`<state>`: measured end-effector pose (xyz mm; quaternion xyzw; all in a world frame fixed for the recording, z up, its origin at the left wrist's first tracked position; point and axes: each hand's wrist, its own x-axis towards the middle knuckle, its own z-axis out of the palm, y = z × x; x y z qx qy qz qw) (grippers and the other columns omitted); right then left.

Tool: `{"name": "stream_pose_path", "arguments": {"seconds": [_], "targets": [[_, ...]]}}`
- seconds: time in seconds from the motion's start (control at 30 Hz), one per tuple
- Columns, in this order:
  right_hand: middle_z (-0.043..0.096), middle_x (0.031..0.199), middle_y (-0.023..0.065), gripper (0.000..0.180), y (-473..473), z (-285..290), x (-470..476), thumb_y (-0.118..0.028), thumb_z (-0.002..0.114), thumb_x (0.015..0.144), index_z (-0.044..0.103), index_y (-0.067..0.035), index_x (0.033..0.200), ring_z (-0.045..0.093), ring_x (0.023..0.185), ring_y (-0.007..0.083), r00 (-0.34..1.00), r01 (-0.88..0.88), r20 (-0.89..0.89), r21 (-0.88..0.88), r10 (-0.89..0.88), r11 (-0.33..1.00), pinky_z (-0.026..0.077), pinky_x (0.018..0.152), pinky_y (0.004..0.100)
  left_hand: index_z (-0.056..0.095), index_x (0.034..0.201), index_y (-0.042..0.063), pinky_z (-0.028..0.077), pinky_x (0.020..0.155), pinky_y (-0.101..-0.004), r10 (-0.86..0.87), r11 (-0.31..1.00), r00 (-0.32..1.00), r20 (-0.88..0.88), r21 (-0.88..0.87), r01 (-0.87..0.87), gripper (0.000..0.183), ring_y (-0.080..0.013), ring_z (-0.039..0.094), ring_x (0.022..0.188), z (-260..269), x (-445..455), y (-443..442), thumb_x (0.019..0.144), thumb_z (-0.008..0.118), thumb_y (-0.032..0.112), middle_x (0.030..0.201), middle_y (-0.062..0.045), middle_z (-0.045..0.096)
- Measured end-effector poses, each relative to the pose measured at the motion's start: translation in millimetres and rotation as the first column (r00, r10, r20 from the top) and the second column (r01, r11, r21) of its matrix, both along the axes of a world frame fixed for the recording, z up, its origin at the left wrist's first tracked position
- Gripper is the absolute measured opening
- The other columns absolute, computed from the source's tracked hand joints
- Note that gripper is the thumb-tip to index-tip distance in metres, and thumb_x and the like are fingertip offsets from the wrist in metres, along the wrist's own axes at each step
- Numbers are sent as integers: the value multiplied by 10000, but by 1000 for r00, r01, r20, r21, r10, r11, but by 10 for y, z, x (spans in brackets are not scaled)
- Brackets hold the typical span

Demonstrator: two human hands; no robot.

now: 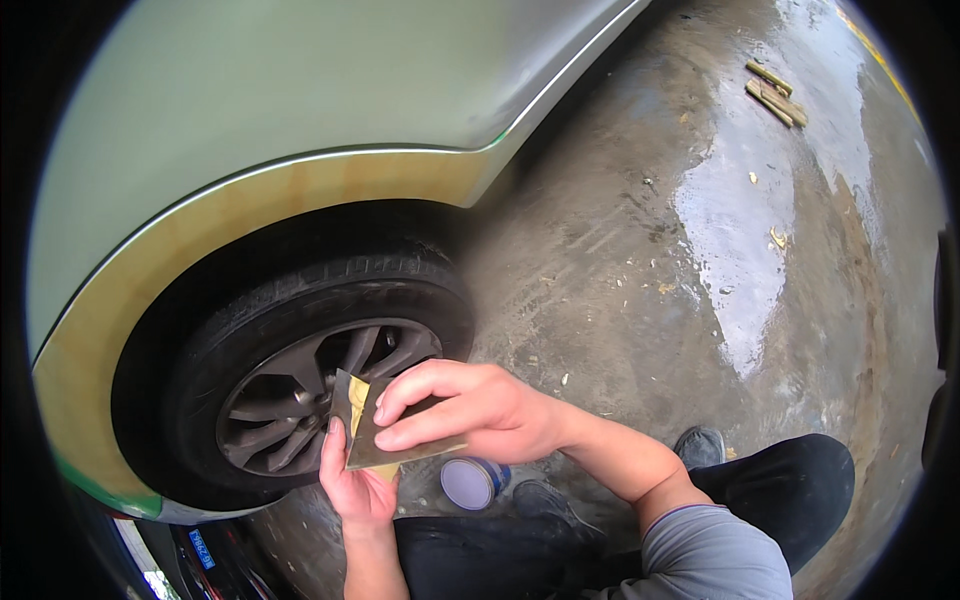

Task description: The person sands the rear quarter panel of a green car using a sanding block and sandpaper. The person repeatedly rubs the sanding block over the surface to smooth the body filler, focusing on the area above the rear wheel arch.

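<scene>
My left hand (356,480) holds a thin dark flat plate (342,397) from below, with yellow putty-like material (358,397) on it. My right hand (469,416) pinches a second flat dark spreader (401,435), its fingers spread on the upper face and its edge close against the first plate. Both hands are in front of the car's alloy wheel (274,409). Above the tyre, the wheel-arch trim (300,176) is coated yellow-tan, with green at its lower left end.
A round can (469,484) stands on the wet concrete floor (592,300) by my shoe (551,504). The pale green car body panel (300,82) rises ahead. Several wooden sticks (776,97) lie at the upper right. Part of another car (217,559) shows at the lower left.
</scene>
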<state>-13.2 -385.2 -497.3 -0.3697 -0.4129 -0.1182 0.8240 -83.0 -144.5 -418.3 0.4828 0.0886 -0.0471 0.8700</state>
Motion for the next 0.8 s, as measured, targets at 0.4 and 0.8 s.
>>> {"name": "stream_pose_path", "arguments": {"seconds": [0.4, 0.8], "targets": [[756, 1335, 158, 518, 2, -1073, 730, 75, 599, 911, 774, -77, 1375, 702, 1279, 339, 690, 638, -115, -370, -714, 676, 529, 1156, 446, 490, 1634, -37, 622, 1148, -499, 121, 988, 959, 258, 58, -140, 528, -347, 654, 1443, 286, -159, 285, 1238, 390, 298, 1608, -228, 615], [601, 1428, 89, 543, 267, -1096, 1678, 128, 585, 1055, 714, -105, 1529, 615, 1237, 177, 240, 922, -414, -185, -878, 340, 496, 1077, 301, 492, 1644, -3, 621, 1138, -521, 164, 980, 968, 190, 79, -181, 532, -360, 662, 1431, 271, -321, 370, 1237, 386, 321, 1597, -218, 629]]}}
